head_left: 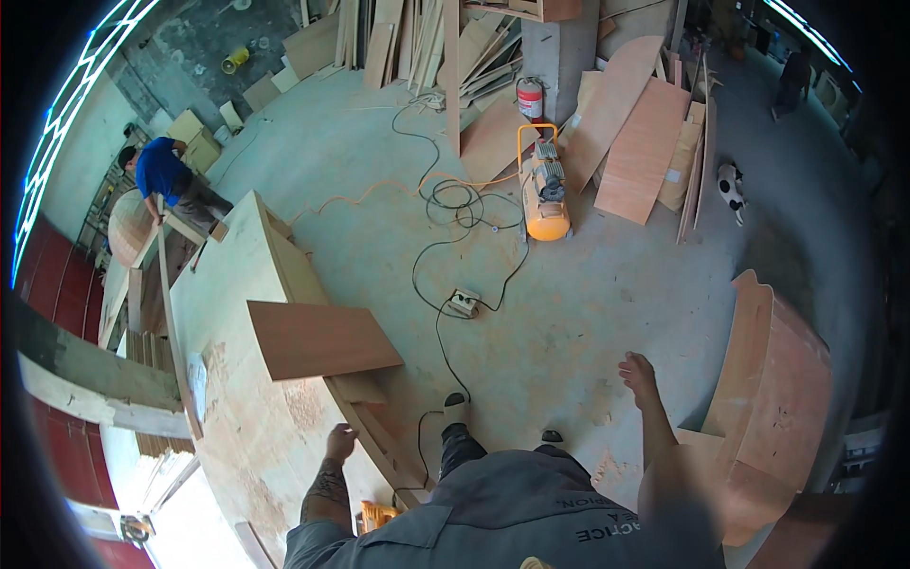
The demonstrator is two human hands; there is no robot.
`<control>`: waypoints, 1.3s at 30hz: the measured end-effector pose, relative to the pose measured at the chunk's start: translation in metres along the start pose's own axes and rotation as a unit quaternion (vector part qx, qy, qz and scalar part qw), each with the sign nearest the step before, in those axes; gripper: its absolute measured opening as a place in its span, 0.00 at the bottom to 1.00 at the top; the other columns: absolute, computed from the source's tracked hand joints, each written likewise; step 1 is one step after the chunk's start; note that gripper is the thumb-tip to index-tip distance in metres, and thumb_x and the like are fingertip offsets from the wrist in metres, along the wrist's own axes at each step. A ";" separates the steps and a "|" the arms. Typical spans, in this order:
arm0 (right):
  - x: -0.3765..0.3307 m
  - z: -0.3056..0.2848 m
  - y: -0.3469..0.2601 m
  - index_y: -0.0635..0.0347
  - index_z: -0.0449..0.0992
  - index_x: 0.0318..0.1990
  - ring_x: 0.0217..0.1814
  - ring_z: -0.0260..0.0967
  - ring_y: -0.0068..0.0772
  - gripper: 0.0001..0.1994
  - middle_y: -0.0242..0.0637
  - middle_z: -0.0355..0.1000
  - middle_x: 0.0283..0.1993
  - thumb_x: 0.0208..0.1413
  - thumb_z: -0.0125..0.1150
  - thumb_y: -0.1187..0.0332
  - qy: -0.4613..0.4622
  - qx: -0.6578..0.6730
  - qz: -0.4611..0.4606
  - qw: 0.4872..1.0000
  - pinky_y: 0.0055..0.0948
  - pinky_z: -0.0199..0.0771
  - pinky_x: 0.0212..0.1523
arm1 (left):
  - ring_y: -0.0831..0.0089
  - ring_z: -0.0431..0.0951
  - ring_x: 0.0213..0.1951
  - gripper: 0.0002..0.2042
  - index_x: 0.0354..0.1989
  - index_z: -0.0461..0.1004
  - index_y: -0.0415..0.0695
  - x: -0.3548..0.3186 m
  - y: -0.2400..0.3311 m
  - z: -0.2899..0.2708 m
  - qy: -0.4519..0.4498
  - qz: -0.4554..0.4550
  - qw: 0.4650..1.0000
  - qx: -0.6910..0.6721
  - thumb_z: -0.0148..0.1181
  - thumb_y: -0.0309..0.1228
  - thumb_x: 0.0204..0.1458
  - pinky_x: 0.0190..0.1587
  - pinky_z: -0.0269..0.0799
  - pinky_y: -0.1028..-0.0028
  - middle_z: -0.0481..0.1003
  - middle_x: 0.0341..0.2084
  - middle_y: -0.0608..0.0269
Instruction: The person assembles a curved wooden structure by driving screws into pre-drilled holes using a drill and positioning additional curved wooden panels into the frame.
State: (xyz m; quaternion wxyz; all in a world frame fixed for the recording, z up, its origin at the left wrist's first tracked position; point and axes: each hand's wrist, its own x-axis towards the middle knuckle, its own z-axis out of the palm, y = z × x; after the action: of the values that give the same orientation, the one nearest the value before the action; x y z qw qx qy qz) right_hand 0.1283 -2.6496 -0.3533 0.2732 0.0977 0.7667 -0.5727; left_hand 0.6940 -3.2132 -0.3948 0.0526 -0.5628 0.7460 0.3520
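Observation:
My left hand (341,443) is loosely curled above the right side of a long pale wooden worktable (223,384), with nothing visible in it. Nearest to it is a reddish-brown plywood board (318,339), which lies at an angle across the table and sticks out past its edge. My right hand (640,377) hangs over the concrete floor, its fingers part bent and slightly apart, holding nothing. Below my left forearm, an orange-yellow tool (376,515) shows beside the table, partly hidden by my body.
An orange air compressor (547,204) stands ahead, with hoses and a power strip (464,302) on the floor. Plywood sheets (645,147) lean behind it. A curved plywood piece (773,398) is at right. A co-worker in blue (161,171) bends over wood at far left; a dog (731,190) lies far right.

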 end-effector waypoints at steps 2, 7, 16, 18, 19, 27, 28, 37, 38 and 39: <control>-0.005 -0.028 0.047 0.55 0.74 0.60 0.43 0.75 0.29 0.24 0.37 0.79 0.47 0.68 0.58 0.48 0.061 -0.027 -0.039 0.997 0.32 0.75 0.41 | 0.41 0.78 0.56 0.36 0.69 0.66 0.39 0.070 -0.019 -0.041 0.130 0.026 0.986 0.103 0.71 0.42 0.54 0.58 0.74 0.52 0.75 0.56 0.31; -0.131 -0.055 0.163 0.57 0.79 0.52 0.27 0.74 0.37 0.24 0.37 0.79 0.34 0.68 0.57 0.44 0.083 -0.146 0.289 0.942 0.41 0.74 0.26 | 0.34 0.66 0.68 0.57 0.81 0.42 0.48 0.195 -0.048 -0.135 0.308 -0.239 0.915 0.104 0.72 0.58 0.50 0.66 0.69 0.46 0.55 0.71 0.24; -0.255 0.069 0.128 0.57 0.83 0.43 0.38 0.79 0.37 0.27 0.38 0.81 0.36 0.65 0.57 0.39 0.015 -0.325 0.284 0.902 0.38 0.80 0.40 | 0.48 0.74 0.59 0.44 0.78 0.47 0.42 0.343 -0.005 -0.162 0.215 -0.222 0.871 -0.381 0.61 0.51 0.61 0.54 0.78 0.47 0.67 0.64 0.46; -0.237 0.086 0.110 0.58 0.83 0.42 0.39 0.80 0.36 0.28 0.38 0.82 0.36 0.67 0.54 0.39 -0.031 -0.320 0.221 0.921 0.37 0.80 0.43 | 0.50 0.74 0.58 0.42 0.76 0.48 0.41 0.363 0.038 -0.129 0.181 -0.155 0.908 -0.345 0.60 0.51 0.62 0.54 0.77 0.48 0.67 0.63 0.47; -0.232 0.093 0.098 0.58 0.83 0.46 0.42 0.80 0.38 0.28 0.40 0.82 0.40 0.67 0.53 0.40 -0.024 -0.336 0.206 0.919 0.38 0.80 0.47 | 0.50 0.73 0.57 0.41 0.76 0.49 0.41 0.363 0.077 -0.110 0.153 -0.119 0.923 -0.333 0.59 0.51 0.62 0.54 0.76 0.49 0.68 0.62 0.47; -0.222 0.132 0.080 0.56 0.81 0.54 0.60 0.76 0.53 0.29 0.50 0.80 0.55 0.65 0.53 0.39 0.113 -0.260 0.108 0.953 0.47 0.74 0.60 | 0.55 0.72 0.53 0.35 0.71 0.56 0.40 0.258 0.321 -0.046 -0.057 0.093 0.958 -0.267 0.55 0.51 0.65 0.53 0.73 0.54 0.69 0.57 0.52; -0.229 0.133 0.086 0.56 0.81 0.54 0.60 0.76 0.53 0.29 0.50 0.80 0.55 0.65 0.53 0.39 0.130 -0.243 0.111 0.955 0.47 0.74 0.60 | 0.56 0.72 0.52 0.34 0.71 0.57 0.40 0.236 0.344 -0.037 -0.082 0.113 0.957 -0.255 0.54 0.51 0.65 0.53 0.72 0.54 0.70 0.56 0.52; -0.299 0.117 0.251 0.52 0.81 0.55 0.55 0.78 0.56 0.29 0.50 0.81 0.52 0.62 0.57 0.38 0.164 -0.081 0.235 0.955 0.50 0.76 0.56 | 0.62 0.70 0.47 0.29 0.66 0.64 0.38 -0.017 0.446 -0.021 -0.239 0.161 0.949 -0.124 0.50 0.50 0.69 0.51 0.68 0.60 0.72 0.50 0.57; -0.302 0.123 0.293 0.52 0.82 0.54 0.54 0.79 0.57 0.28 0.50 0.81 0.51 0.62 0.58 0.38 0.203 -0.091 0.225 0.949 0.50 0.77 0.55 | 0.62 0.69 0.46 0.28 0.65 0.65 0.38 -0.050 0.451 -0.019 -0.249 0.152 0.951 -0.107 0.49 0.50 0.69 0.51 0.67 0.61 0.72 0.49 0.58; -0.306 0.124 0.356 0.53 0.83 0.51 0.52 0.79 0.56 0.27 0.50 0.82 0.49 0.61 0.58 0.39 0.179 -0.140 0.213 0.950 0.50 0.78 0.53 | 0.63 0.69 0.45 0.28 0.65 0.66 0.38 -0.080 0.456 -0.016 -0.267 0.136 0.950 -0.088 0.49 0.50 0.69 0.51 0.67 0.61 0.72 0.49 0.58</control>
State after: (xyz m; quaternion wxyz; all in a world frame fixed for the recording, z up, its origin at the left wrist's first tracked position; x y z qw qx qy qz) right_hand 0.5858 -2.5994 -0.5090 0.2581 0.3207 0.8368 -0.3609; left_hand 0.3283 -3.1040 -0.1321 0.1518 -0.3443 0.7403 0.5571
